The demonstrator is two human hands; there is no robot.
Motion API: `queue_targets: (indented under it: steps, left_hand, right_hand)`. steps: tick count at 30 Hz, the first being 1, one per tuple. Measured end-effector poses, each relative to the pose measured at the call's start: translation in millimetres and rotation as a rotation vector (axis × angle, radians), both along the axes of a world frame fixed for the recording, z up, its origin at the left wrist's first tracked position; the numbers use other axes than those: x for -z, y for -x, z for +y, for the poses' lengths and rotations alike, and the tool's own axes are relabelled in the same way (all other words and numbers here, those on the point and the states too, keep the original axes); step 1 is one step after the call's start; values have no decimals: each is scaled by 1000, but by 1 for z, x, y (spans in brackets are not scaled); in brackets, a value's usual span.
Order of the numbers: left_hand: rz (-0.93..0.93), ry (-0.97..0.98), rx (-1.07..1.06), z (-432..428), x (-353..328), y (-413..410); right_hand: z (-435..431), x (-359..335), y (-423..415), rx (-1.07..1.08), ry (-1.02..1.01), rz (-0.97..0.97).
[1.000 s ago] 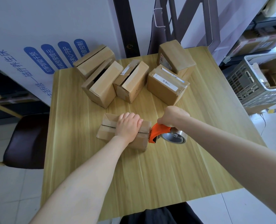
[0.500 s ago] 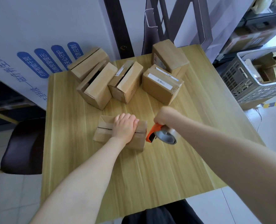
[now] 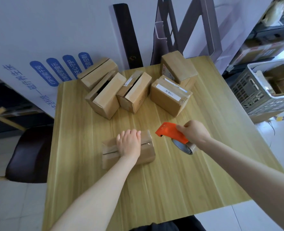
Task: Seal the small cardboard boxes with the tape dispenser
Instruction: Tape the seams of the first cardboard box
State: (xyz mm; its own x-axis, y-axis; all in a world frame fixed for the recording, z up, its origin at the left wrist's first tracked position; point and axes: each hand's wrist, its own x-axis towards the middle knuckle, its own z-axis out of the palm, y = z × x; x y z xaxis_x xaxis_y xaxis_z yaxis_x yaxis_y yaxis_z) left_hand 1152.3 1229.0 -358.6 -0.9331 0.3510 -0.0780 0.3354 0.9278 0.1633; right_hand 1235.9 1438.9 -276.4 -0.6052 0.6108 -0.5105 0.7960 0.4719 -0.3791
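My left grip (image 3: 129,144) stays pressed flat on the box (image 3: 146,151) at mid-counter (image 3: 154,189), fingers straight, holding nothing. My right grip (image 3: 194,132), wrapped tight round the tape dispenser (image 3: 171,133), has pulled it clear of the box's right end and tipped it up, so I judge that strip cut. Five more boxes (image 3: 104,100) crowd the far edge, some gaping; a crate (image 3: 254,97) sits off right, out of the way
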Motion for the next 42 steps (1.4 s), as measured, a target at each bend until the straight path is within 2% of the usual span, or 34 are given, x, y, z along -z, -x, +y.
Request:
queue_targets:
  steps: [2,4,6,7,10,12,17,20,22,23,25,27,28,30,32,42]
  left_hand:
    - [-10,-78,-77,2,-2,-2]
    - [-26,-218,-33,2,-4,1]
    - [-89,-346,230,3,-11,9]
    - [-122,-344,403,4,-17,12]
    - [-138,-98,858,9,-24,21]
    - [-94,55,952,11,-20,22]
    - [-77,94,485,17,-14,13]
    - [-95,100,339,22,-13,3]
    - [-119,-43,291,23,-20,3]
    - [-147,-177,235,24,-26,4]
    - [-353,-579,-20,26,-44,7]
    - [-842,-943,-318,30,-67,7]
    - [-1058,-1000,-383,30,-76,7]
    - [-1296,-997,-384,29,-88,6]
    - [-1385,-1035,-352,27,-98,3]
    - [-1253,-1129,-193,9,-127,-2]
  right_hand:
    - [6,-2,-11,24,-14,37]
    - [9,-1,-19,39,-33,57]
    - [13,0,-27,56,-29,88]
    - [14,0,-30,64,-27,110]
    - [15,-1,-35,86,-26,169]
    - [13,-1,-37,91,-10,204]
    - [9,-3,-45,78,85,337]
    - [5,-9,-54,46,138,414]
    - [3,-15,-61,11,158,451]
    - [2,-18,-65,-6,166,468]
    - [0,-25,-71,-26,208,509]
    - [-2,-31,-77,-23,282,561]
    - [-3,-34,-79,-20,321,583]
    - [-5,-39,-82,-30,357,604]
    - [-6,-42,-82,-51,336,602]
    - [-12,-54,-80,-115,303,606]
